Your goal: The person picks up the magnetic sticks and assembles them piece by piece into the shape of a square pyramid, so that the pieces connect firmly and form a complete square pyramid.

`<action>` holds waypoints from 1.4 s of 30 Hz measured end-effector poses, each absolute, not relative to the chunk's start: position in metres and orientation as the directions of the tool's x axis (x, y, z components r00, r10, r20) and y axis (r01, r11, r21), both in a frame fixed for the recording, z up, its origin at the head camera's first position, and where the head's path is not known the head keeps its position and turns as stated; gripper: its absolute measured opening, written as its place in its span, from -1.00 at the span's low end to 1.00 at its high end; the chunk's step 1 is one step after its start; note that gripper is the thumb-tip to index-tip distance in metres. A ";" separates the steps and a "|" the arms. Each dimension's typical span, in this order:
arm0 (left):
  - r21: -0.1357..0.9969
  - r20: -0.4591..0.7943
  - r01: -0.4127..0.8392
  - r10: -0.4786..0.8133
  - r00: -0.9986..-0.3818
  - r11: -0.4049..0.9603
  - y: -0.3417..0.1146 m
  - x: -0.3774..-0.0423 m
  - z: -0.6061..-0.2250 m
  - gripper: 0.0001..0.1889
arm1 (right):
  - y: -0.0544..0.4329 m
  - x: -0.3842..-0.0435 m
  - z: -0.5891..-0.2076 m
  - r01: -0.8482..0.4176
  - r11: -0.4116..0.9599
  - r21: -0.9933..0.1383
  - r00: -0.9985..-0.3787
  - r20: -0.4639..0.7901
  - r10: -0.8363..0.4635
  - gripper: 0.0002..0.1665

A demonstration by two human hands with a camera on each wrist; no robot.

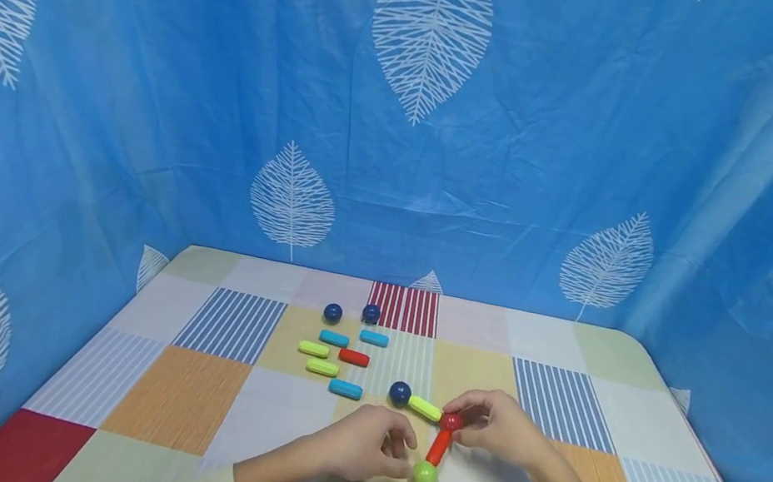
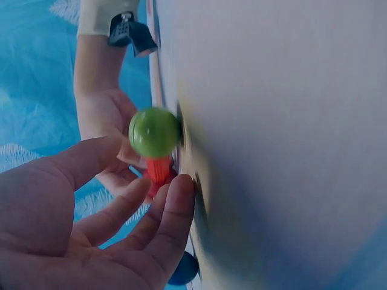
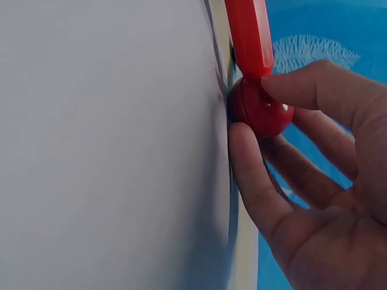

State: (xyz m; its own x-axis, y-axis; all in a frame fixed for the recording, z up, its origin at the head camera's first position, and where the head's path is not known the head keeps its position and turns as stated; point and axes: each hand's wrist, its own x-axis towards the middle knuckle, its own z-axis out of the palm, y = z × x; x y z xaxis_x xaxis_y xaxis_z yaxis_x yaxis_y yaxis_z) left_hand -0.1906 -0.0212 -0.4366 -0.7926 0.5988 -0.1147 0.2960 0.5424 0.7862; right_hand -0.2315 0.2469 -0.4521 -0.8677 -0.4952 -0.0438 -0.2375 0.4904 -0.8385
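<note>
On the table a joined chain of balls and rods runs from a dark blue ball point(image 1: 399, 393) through a yellow rod point(image 1: 424, 408) to a red ball point(image 1: 451, 422), then along a red rod point(image 1: 439, 447) to a green ball point(image 1: 425, 477). My right hand point(image 1: 499, 429) pinches the red ball between thumb and fingers, seen close up in the right wrist view. Beside the green ball point(image 2: 155, 132), on its left, my left hand point(image 1: 365, 443) has loosely bent fingers with nothing between them. In the left wrist view its thumb and fingertips stand apart.
Farther back lie two dark blue balls point(image 1: 333, 313). Several loose rods are spread in front of them: blue point(image 1: 345, 389), yellow point(image 1: 322, 367) and red point(image 1: 354, 358). A patchwork cloth point(image 1: 179, 398) covers the table, and blue curtains point(image 1: 519, 169) surround it.
</note>
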 end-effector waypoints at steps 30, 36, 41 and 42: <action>0.759 -0.128 0.275 0.550 -0.826 0.590 -0.037 -0.200 -0.436 -0.83 | 0.235 -0.187 -0.449 -0.128 0.564 -0.816 -0.925 -0.106 -0.364 -0.67; 0.757 -0.123 0.281 0.551 -0.825 0.590 -0.039 -0.202 -0.438 -0.77 | 0.230 -0.180 -0.448 -0.128 0.557 -0.821 -0.940 -0.080 -0.333 -0.70; 0.750 -0.114 0.298 0.559 -0.821 0.591 -0.040 -0.201 -0.439 -0.75 | 0.226 -0.176 -0.447 -0.118 0.576 -0.809 -0.952 -0.073 -0.297 -0.73; 0.748 -0.116 0.297 0.557 -0.822 0.594 -0.040 -0.201 -0.438 -0.75 | 0.225 -0.175 -0.447 -0.117 0.580 -0.806 -0.954 -0.071 -0.291 -0.73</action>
State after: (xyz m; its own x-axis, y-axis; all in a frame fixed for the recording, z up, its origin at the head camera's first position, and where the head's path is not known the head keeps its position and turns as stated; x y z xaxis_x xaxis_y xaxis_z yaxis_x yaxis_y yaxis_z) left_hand -0.2008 -0.0398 -0.4383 -0.8224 0.5570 -0.1158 0.2969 0.5938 0.7479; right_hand -0.1755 0.2247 -0.4469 -0.9542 -0.2906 -0.0706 -0.1170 0.5801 -0.8061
